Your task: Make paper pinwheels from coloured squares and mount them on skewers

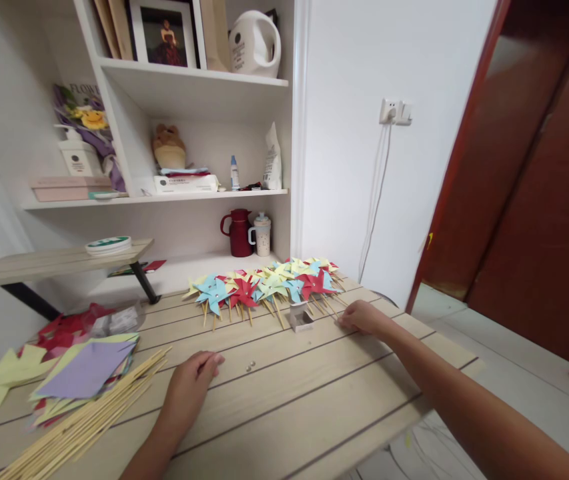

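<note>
My left hand (pixel 190 382) lies flat on the wooden table (pixel 284 393), fingers stretched toward two small silver pins (pixel 250 365) just beyond its fingertips. Further right, my right hand (pixel 361 317) rests with its fingers curled at the sticks of the finished paper pinwheels (pixel 264 285); whether it grips one is hidden. A row of blue, red, yellow and green pinwheels lies along the table's far edge. A small clear box (pixel 300 317) stands between the pinwheels and my right hand.
A bundle of thin wooden sticks (pixel 84 420) and a stack of coloured paper squares (pixel 84 370) lie at the left. Red scraps and a clear bag (pixel 114 321) sit behind them. White shelves (pixel 189 193) hold a red jug and a cup. A door is at right.
</note>
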Demonstrator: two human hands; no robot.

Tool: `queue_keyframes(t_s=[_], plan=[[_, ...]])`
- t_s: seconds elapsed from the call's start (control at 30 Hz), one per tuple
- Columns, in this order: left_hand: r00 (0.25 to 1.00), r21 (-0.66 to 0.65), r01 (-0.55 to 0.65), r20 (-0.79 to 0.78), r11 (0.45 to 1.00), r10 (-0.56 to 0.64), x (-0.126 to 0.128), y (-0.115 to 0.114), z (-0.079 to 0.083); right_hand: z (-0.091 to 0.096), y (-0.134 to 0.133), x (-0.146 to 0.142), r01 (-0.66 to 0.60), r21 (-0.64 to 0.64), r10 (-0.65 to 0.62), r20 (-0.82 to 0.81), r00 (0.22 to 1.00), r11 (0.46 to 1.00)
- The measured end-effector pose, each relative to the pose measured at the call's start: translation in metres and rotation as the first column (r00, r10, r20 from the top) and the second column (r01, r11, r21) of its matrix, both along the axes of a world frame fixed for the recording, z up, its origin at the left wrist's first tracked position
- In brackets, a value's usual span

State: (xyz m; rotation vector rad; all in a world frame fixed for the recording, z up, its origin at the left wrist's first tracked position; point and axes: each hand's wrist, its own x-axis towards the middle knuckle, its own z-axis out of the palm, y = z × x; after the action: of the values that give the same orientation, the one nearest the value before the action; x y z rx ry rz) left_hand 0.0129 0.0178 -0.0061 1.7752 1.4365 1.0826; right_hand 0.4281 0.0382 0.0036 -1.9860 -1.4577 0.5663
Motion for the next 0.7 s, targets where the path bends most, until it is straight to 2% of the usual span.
queue_keyframes(t_s=[0.2,0.43,0.57,0.7], plan=[[0.999,0.015,0.028,-0.017,1.0,-0.027,-0.001,0.001,-0.003,-0.001,-0.001,0.001,-0.064,-0.084,0.058,-0.073,0.996,0.994],[0.998,0.031,0.043,-0.045,0.999,-0.041,-0.002,0.001,-0.003,-0.004,-0.009,0.004,-0.014,-0.068,0.004,-0.146,0.989,0.998],[0.997,0.023,0.061,-0.044,0.998,-0.06,-0.003,0.002,-0.004,-0.001,-0.013,0.006,0.028,-0.023,-0.031,-0.175,0.984,0.999],[0.996,0.021,0.059,-0.065,0.998,-0.058,-0.001,0.001,-0.004,0.009,-0.021,-0.008,0.051,0.101,-0.029,-0.211,0.977,0.994]])
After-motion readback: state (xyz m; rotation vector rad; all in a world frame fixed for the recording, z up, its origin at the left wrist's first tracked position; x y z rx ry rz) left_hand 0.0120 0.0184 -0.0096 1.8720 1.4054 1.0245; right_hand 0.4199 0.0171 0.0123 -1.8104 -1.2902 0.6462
